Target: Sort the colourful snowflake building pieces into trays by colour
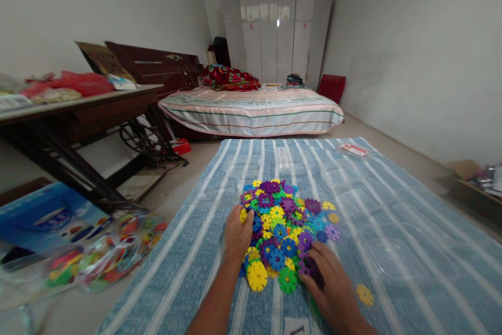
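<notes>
A heap of plastic snowflake discs (277, 259) in yellow, blue, green and purple lies on the striped cloth. At the heap's left edge is my left hand (237, 235), with a yellow snowflake disc (243, 215) between thumb and fingers. My right hand (333, 282) is at the lower right edge, its thumb and fingers around a purple snowflake piece (306, 266); the palm hides part of it. A large yellow disc (257, 276) and a green disc (287, 280) lie at the near edge. One yellow disc (364, 295) sits apart to the right.
Clear plastic trays (408, 251) lie on the striped cloth (196, 251). A small labelled packet (353, 150) is at its far right corner. Bags of colourful pieces (113, 262) stand on the floor at left, by a sewing-machine table (145, 95). A bed (251, 115) stands beyond.
</notes>
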The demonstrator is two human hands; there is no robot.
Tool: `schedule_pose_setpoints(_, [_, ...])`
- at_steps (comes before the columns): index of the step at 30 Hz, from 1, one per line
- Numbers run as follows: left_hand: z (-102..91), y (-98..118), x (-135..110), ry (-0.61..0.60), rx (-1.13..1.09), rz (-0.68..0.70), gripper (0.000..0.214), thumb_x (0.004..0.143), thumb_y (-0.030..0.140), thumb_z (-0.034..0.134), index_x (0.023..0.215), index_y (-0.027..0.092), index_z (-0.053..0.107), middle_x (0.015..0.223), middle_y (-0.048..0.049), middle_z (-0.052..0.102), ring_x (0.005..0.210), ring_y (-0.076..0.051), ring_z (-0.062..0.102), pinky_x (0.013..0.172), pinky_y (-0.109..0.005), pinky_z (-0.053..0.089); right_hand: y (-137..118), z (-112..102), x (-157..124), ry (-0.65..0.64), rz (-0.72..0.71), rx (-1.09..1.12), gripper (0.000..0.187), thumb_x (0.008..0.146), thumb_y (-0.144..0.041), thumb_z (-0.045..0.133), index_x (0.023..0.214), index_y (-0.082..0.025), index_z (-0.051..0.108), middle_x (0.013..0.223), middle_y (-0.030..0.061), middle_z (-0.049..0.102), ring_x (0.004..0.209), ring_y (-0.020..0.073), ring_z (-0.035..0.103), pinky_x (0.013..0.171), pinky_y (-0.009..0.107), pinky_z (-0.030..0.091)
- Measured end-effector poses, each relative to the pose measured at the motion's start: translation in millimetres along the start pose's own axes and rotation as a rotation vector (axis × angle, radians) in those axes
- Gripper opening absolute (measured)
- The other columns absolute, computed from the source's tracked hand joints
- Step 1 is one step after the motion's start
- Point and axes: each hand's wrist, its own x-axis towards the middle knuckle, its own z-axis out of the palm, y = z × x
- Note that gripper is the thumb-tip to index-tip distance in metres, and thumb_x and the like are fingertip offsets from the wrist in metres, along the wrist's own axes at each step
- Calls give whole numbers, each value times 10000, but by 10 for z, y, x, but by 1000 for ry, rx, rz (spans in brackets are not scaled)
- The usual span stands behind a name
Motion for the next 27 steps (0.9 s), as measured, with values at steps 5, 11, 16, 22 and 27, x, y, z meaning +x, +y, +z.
schedule_pose_setpoints(5, [15, 42, -5, -83, -54, 50, 340, 791, 400, 497, 1024, 173, 596, 1058, -90, 655, 1024, -220, 594, 935, -369, 443, 14, 21, -4, 18, -39, -9, 355, 810, -334, 574, 1126, -173, 561, 1197, 141, 587, 1126, 271, 543, 910, 458, 499])
schedule_pose_setpoints(11, [55, -14, 40, 46, 35, 7, 381, 799, 454, 485, 996, 151, 605, 1101, -125, 630, 1074, -245, 560, 977, -380, 407, 23, 15, -13, 36, -81, -18, 362, 814, -320, 574, 1142, -168, 547, 1191, 146, 588, 1126, 271, 542, 900, 460, 504])
schedule_pose_setpoints(16, [94, 38, 105, -33, 138, 2, 384, 826, 451, 439, 975, 141, 612, 1012, -121, 657, 994, -251, 595, 920, -379, 436, 18, 3, -3, 32, -105, -24, 380, 813, -322, 574, 1161, -173, 541, 1191, 145, 589, 1117, 276, 548, 885, 466, 508])
schedule_pose_setpoints(22, [57, 43, 93, -66, 106, 97, 348, 839, 436, 425, 934, 168, 625, 984, -103, 670, 969, -229, 603, 908, -355, 436, -2, -26, 5, 52, -125, -26, 416, 815, -339, 573, 1198, -183, 524, 1159, 129, 613, 1095, 274, 563, 871, 454, 516])
schedule_pose_setpoints(27, [11, 32, 68, -95, 23, 98, 308, 836, 423, 430, 867, 191, 630, 923, -69, 679, 917, -203, 609, 872, -333, 449, -1, -38, 4, 70, -143, -29, 446, 819, -339, 570, 1232, -189, 494, 1129, 119, 627, 1072, 272, 576, 864, 457, 515])
